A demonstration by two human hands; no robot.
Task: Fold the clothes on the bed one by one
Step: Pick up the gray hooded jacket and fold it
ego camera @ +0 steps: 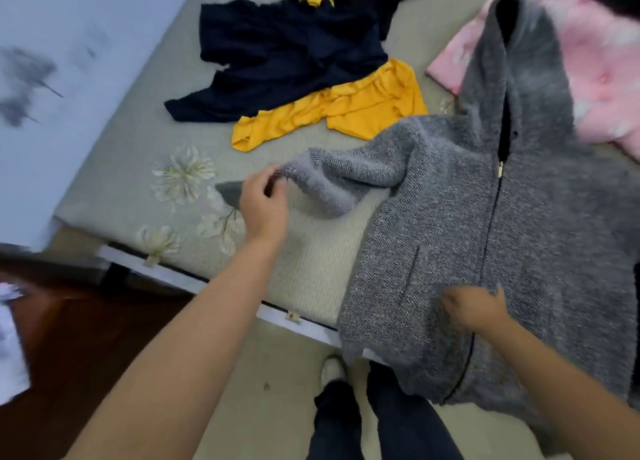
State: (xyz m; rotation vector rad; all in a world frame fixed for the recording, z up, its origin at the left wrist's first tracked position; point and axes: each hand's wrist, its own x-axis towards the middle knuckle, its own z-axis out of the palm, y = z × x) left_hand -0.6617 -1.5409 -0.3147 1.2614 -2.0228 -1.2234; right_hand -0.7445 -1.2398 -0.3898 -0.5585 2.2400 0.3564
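Head view is showing you working on the grey hooded jacket (485, 238), which is lying front-up on the bed (131, 155) with its zip closed and its hem hanging over the near edge of the bed. Your left hand (265, 201) is pinching the cuff of the jacket's sleeve (332, 179) between thumb and fingertips, so that grip is pressed together on the fabric and is lifting the cuff just off the bed. From that grip the sleeve is running away to your right, sagging in the middle, toward the shoulder. Your right hand (472, 307) is resting on the lower front of the jacket, just beside the zip; its fingers are blurred, and it looks as if they are lying spread and flat rather than gripping, though you cannot be sure of that.

By my reading, you are folding the first sleeve in, so this garment is barely begun. The next move is calling for you to carry the cuff across, away from the pinch and over the chest toward the zip, while the right hand is keeping the body from sliding off the edge.

Beyond the pinched cuff, a yellow garment (332, 113) and a navy garment (277, 58) are lying crumpled and touching; a pink garment (606, 79) is lying past the hood. All three are waiting unfolded.
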